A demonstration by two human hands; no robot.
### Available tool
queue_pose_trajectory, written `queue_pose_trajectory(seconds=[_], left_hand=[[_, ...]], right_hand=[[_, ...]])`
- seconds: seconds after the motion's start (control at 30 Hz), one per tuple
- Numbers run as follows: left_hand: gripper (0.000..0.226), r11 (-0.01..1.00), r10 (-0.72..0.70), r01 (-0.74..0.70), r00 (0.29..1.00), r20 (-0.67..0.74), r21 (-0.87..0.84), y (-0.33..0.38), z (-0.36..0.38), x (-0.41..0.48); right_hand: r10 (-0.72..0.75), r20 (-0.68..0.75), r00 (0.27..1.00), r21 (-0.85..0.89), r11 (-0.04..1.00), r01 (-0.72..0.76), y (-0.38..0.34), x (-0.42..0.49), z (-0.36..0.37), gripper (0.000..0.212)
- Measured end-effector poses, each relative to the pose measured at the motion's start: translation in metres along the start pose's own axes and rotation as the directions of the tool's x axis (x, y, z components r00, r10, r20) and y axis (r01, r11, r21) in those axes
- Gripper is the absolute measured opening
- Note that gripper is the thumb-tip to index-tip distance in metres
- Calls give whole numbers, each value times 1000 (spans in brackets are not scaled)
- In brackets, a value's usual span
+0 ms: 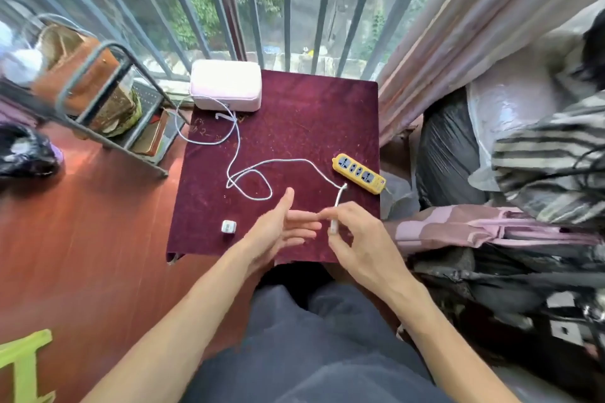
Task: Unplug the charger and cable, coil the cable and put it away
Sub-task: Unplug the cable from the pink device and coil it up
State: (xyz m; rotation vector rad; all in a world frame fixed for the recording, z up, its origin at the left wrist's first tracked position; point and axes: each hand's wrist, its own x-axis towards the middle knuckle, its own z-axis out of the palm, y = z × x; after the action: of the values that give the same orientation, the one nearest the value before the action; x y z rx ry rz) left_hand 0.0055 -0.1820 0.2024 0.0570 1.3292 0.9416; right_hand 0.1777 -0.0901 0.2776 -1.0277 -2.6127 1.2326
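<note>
A white cable [281,161] snakes across the dark red cloth of the small table [304,114], with a loop near the middle and a long curve hanging over the left edge. My right hand [357,232] pinches the cable's near end by its plug. My left hand [281,229] is held flat beside it with fingers apart, holding nothing. A small white charger cube [228,226] lies loose on the cloth left of my left hand. The yellow power strip [359,173] lies at the table's right edge with nothing plugged into it.
A pale pink zip case [226,84] stands at the table's far left corner. A metal rack [98,88] with bags is to the left. Curtains [458,42] and piled bags crowd the right side. Window bars lie beyond the table.
</note>
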Motion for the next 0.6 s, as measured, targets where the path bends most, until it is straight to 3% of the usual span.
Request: queue_pose_trajectory(seconds=[0.1,0.2,0.33,0.47,0.53,0.6], left_hand=[[83,993,61,-48,990,130,-104,21,36,-26],[74,984,111,-86,980,166,-154,46,61,-47],[50,975,212,-193,955,205,-107,73,76,-67],[44,959,282,-276,933,223,-56,82,78,-76],[41,934,355,-357,919,169,-24,85,77,-81],[40,900,436,-433,893,113,-47,88,76,-86]], right_hand=[[-75,26,997,24,997,75,-18,-14,-6,36],[-154,-8,988,-28,988,154,-33,-25,-5,25],[-210,-98,973,-36,978,207,-44,-31,-5,13],[-233,-126,964,62,968,242,-43,-35,-11,3],[-173,-35,984,184,967,176,-32,-37,-17,5],[-29,38,999,227,974,19,-14,-34,-24,2]])
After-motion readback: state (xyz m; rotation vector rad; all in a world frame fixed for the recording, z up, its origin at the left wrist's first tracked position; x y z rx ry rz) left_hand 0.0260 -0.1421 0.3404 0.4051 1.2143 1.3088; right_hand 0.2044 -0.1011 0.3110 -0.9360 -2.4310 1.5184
